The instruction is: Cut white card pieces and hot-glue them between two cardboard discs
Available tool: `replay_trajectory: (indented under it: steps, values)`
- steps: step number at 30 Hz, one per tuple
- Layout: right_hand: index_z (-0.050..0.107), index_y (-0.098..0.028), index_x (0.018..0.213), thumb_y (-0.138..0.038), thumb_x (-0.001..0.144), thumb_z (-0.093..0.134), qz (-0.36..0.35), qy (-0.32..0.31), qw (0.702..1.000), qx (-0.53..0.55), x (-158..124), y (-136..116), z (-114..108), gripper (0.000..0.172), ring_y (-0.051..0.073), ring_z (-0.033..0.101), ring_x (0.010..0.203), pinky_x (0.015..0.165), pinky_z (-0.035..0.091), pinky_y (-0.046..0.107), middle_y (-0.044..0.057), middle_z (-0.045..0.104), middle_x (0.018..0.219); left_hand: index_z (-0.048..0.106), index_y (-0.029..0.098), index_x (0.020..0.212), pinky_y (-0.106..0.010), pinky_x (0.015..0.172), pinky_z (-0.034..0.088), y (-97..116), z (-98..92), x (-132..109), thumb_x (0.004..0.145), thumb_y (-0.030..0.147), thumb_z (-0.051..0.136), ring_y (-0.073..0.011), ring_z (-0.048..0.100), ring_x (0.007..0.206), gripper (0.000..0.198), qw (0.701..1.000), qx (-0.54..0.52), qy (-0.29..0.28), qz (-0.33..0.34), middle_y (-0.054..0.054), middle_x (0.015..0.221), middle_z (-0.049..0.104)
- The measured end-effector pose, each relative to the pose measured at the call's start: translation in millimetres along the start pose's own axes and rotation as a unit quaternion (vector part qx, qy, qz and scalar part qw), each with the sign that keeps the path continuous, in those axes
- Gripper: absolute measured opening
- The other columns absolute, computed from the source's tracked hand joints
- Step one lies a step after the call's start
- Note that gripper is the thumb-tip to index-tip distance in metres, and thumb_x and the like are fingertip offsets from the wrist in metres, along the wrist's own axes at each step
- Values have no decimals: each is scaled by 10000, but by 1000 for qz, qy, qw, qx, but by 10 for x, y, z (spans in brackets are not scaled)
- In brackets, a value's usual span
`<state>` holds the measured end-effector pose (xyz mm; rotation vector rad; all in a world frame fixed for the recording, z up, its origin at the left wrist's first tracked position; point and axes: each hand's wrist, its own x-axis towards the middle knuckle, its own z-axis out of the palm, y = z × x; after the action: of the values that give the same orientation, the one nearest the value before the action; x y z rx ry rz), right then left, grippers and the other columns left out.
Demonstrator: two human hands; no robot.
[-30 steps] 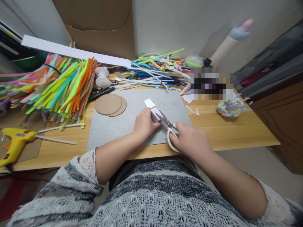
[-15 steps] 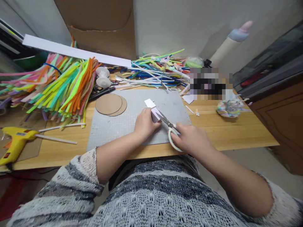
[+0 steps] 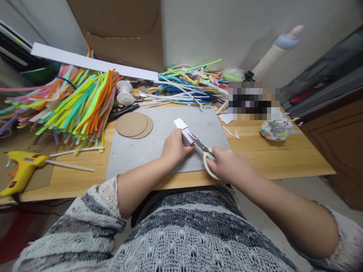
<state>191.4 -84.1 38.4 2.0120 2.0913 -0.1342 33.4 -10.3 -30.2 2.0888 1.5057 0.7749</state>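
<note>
A small piece of white paper (image 3: pixel 187 136) is pinched in the closed fingers of the left hand (image 3: pixel 174 149), and the scissors (image 3: pixel 202 147) are gripped by the right hand (image 3: pixel 229 166), with fingers curled through the pale handle loops. The paper is held just above the grey cutting mat (image 3: pixel 136 151), near the middle of the wooden table (image 3: pixel 283 158). The blade tips are set against its right edge, though how far they are parted cannot be told. So little paper shows beyond the left fingertips that one could be nicked if the blades were driven too far in. A crooked cut could be caused by the piece twisting in so small a pinch. A loose white scrap (image 3: pixel 180 123) lies just beyond, and two cardboard discs (image 3: pixel 132 124) lie farther left on the mat. Pipe cleaners (image 3: pixel 82 102) and a yellow glue gun (image 3: pixel 22 170) are well apart at the left, and neither is judged to be in the way.
</note>
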Motion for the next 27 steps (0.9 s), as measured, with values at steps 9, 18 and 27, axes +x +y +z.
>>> replay_trajectory:
  steps: [9, 18, 27]
  values:
    - [594, -141, 985, -494, 852, 351, 24, 3, 1000, -7, 163, -125, -83, 449, 282, 648, 714, 578, 345, 317, 159, 687, 803, 497, 187, 994, -347, 760, 445, -3, 5, -1, 682, 302, 722, -235, 570, 921, 401, 1000, 3, 4, 6, -74, 988, 603]
    - [603, -148, 979, -454, 849, 389, -4, 10, 1000, -5, 147, -71, -87, 395, 273, 635, 718, 575, 317, 308, 156, 690, 810, 486, 198, 979, -349, 766, 446, -9, 17, 2, 693, 302, 705, -225, 569, 910, 375, 1000, -8, 6, 6, -65, 986, 601]
    - [630, -178, 934, -432, 864, 400, 5, -9, 1000, 25, 154, -54, -86, 350, 236, 602, 671, 545, 262, 290, 131, 679, 782, 488, 195, 996, -352, 767, 454, -9, 9, -4, 695, 333, 708, -240, 576, 940, 397, 1000, 5, 4, -5, -75, 1013, 604]
